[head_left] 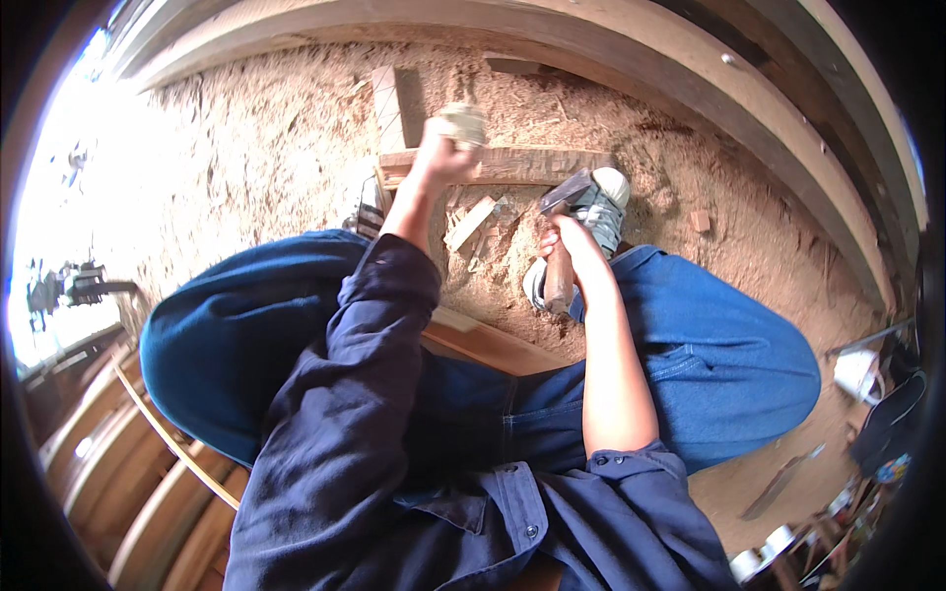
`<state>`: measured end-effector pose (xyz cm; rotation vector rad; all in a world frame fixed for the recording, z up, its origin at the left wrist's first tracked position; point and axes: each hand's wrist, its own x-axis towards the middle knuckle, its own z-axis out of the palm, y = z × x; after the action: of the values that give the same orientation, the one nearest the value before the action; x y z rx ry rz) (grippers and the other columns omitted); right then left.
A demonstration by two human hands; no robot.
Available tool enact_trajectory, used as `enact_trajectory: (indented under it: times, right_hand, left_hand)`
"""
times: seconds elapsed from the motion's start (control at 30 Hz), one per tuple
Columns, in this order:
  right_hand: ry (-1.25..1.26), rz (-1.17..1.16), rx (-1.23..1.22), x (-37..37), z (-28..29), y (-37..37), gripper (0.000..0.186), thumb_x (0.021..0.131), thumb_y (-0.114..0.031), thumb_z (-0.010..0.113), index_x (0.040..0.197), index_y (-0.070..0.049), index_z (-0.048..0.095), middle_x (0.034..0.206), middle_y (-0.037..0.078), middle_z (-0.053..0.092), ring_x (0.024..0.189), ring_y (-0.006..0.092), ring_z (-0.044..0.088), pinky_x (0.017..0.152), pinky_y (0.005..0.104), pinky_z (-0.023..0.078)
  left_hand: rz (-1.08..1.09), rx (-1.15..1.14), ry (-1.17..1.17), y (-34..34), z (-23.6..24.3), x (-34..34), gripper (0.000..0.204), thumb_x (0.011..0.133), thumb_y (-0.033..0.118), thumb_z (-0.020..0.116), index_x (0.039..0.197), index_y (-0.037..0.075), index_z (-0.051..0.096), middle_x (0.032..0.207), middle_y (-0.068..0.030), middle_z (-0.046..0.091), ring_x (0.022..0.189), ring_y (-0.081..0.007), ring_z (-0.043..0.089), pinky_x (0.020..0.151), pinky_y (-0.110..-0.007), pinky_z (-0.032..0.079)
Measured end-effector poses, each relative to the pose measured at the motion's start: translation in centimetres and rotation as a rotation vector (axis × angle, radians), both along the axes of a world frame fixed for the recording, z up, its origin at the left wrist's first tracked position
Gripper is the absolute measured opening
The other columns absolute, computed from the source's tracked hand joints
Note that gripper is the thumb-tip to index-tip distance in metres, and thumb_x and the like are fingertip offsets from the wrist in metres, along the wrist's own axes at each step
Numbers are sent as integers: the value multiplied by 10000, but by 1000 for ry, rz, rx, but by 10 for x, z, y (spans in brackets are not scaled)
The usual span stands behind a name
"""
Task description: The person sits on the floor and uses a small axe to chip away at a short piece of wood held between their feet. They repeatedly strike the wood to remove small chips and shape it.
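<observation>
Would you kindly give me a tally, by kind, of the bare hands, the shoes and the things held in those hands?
Bare hands: 2 (left hand, right hand)
Shoes: 2 (left shoe, right shoe)
Hammer-like tool, in the right hand: 1
Pale rounded thing, in the left hand, too blurred to identify: 1
Total: 6

Left hand (442, 158): curled tight, blurred, arm (410, 209) stretched forward. Right hand (572, 239): closed in a grip, bare forearm (613, 355) slanting inward.
</observation>
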<state>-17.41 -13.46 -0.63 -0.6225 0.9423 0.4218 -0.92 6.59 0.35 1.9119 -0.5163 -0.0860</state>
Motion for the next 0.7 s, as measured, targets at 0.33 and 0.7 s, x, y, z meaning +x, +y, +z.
enact_trajectory:
  times: [0.33, 0.7]
  right_hand:
    - [-15, 84, -119, -2, -18, 2, 178, 925, -195, 530, 957, -41, 446, 596, 3, 450, 490, 120, 455, 456, 270, 409]
    - [20, 102, -151, 4, -15, 12, 296, 948, -195, 478, 1184, -17, 486, 593, 6, 416, 503, 122, 444, 467, 273, 433]
  left_hand:
    - [268, -113, -97, 41, 13, 15, 233, 860, 244, 565, 729, 55, 531, 639, -84, 539, 566, -171, 518, 550, -328, 444]
    - [375, -284, 148, 18, 21, 17, 269, 878, 201, 636, 1064, 17, 574, 924, -71, 642, 790, -110, 608, 656, -225, 504]
